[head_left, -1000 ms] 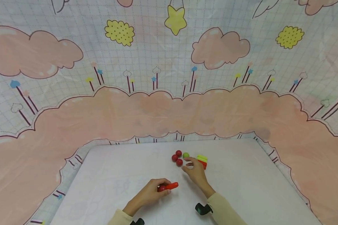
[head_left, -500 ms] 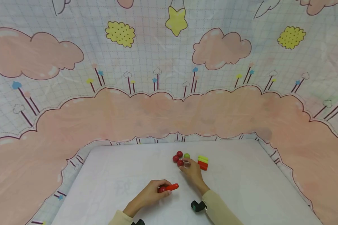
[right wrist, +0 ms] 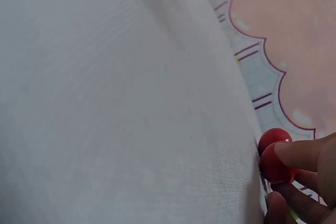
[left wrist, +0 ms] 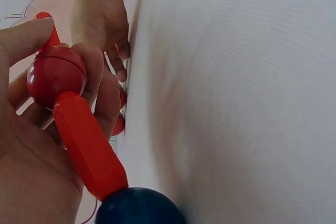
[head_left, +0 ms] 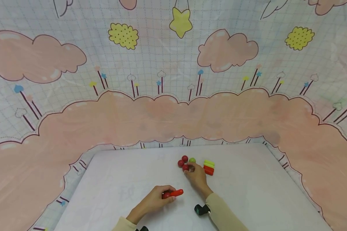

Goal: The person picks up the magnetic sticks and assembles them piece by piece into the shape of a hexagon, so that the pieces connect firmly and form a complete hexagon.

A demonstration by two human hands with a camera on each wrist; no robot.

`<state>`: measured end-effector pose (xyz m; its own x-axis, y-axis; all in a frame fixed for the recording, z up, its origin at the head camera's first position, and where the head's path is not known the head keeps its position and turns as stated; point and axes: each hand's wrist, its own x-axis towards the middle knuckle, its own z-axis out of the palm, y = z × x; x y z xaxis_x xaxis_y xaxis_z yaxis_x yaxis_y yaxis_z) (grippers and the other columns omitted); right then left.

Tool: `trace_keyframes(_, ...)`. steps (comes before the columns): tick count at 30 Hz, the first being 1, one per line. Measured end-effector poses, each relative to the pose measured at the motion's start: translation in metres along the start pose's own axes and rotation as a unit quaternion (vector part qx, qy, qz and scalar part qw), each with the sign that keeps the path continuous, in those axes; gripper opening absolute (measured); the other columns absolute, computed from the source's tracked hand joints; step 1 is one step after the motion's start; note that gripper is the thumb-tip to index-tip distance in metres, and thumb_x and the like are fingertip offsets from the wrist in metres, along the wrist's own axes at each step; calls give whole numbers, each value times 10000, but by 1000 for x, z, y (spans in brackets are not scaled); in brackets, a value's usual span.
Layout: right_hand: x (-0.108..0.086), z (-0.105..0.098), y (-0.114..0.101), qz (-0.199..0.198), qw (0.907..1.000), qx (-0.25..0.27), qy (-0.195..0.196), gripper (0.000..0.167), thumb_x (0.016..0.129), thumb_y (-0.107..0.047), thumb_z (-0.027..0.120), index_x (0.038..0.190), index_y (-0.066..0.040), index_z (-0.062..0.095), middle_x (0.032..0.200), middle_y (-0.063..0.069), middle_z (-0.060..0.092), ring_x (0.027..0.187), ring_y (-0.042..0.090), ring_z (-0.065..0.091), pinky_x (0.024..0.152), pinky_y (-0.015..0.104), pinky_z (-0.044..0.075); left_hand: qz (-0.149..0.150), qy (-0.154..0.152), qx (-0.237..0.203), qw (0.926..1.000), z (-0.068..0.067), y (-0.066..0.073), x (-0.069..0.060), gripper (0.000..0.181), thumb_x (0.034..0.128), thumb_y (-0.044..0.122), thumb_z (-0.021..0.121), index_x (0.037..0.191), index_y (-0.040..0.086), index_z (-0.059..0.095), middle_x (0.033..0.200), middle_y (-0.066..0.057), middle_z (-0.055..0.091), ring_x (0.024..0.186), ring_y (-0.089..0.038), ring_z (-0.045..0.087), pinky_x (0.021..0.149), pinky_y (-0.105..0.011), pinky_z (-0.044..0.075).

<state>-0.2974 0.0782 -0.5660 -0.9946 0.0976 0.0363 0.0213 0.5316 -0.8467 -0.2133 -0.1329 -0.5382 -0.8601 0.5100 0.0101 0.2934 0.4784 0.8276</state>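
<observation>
My left hand (head_left: 156, 197) grips a joined toy piece above the white table (head_left: 124, 166). In the left wrist view this piece has a red ball (left wrist: 58, 74) between two red rods, the nearer red rod (left wrist: 89, 145) ending in a dark blue ball (left wrist: 139, 208). Farther forward, my right hand (head_left: 199, 178) pinches a red ball (right wrist: 275, 165) between thumb and fingers, low at the table. Another red ball (right wrist: 274, 137) lies right behind it. Two loose red balls (head_left: 181, 163) and a green ball (head_left: 192, 160) sit around those fingertips.
Right of my right hand lie yellow-green rods (head_left: 209, 163) and red rods (head_left: 209, 170), side by side. A cloth printed with clouds (head_left: 228, 51) hangs behind and around the table. Black wrist cameras (head_left: 201, 210) stick out by the sleeves.
My right hand has moved slightly left and closed its fingers on the nearest red ball. The left hand keeps its hold on the joined piece, nearly still.
</observation>
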Motion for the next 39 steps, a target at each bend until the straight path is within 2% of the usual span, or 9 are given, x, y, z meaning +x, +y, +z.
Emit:
trace_keyframes(6, -3, -5, 0, -38, 9998, 194, -59, 361, 846, -170, 767, 1197, -159, 685, 1068, 32, 671, 923, 183, 568, 748, 275, 513, 74, 44, 48, 10000, 0, -1, 0, 226, 902, 284, 703, 1109, 195, 689, 798, 90, 574, 673, -12, 468, 579, -178, 365)
trace_keyframes(10, -8, -12, -4, -123, 9994, 325, -75, 368, 845, -181, 773, 1201, -156, 687, 1086, 44, 678, 902, 183, 568, 722, 263, 522, -54, 52, -21, 10000, -3, -2, 1, 217, 905, 276, 702, 1108, 200, 689, 815, 74, 581, 684, -33, 484, 586, -187, 383)
trace_keyframes(17, -19, -26, -14, -610, 9976, 338, -11, 381, 848, -181, 771, 1212, -121, 677, 1092, 52, 696, 915, 184, 594, 688, 255, 538, -88, 65, -17, 9999, -5, -2, 3, 217, 907, 271, 700, 1108, 191, 688, 808, 62, 573, 673, -46, 485, 578, -200, 393)
trace_keyframes(25, -32, -41, -22, -875, 9956, 331, 77, 370, 832, -200, 782, 1184, -135, 691, 1075, 36, 703, 922, 191, 606, 605, 231, 486, -61, 103, 31, 9999, -6, -2, 4, 227, 903, 286, 703, 1112, 197, 690, 825, 59, 585, 678, -48, 484, 576, -205, 392)
trace_keyframes(34, -47, -53, -26, -1074, 9937, 331, 1, 389, 841, -230, 782, 1199, -117, 681, 1095, 36, 699, 943, 200, 589, 643, 199, 494, -40, 168, 42, 9998, -6, 0, 4, 222, 907, 285, 699, 1107, 192, 690, 819, 46, 577, 675, -54, 479, 570, -198, 380)
trace_keyframes(39, -55, -60, -29, -1088, 9935, 317, -85, 371, 834, -212, 787, 1187, -152, 688, 1092, 19, 702, 938, 184, 585, 675, 206, 494, -114, 184, 65, 9997, -6, 1, 4, 238, 901, 272, 707, 1120, 181, 689, 851, 24, 580, 696, -72, 477, 565, -208, 371)
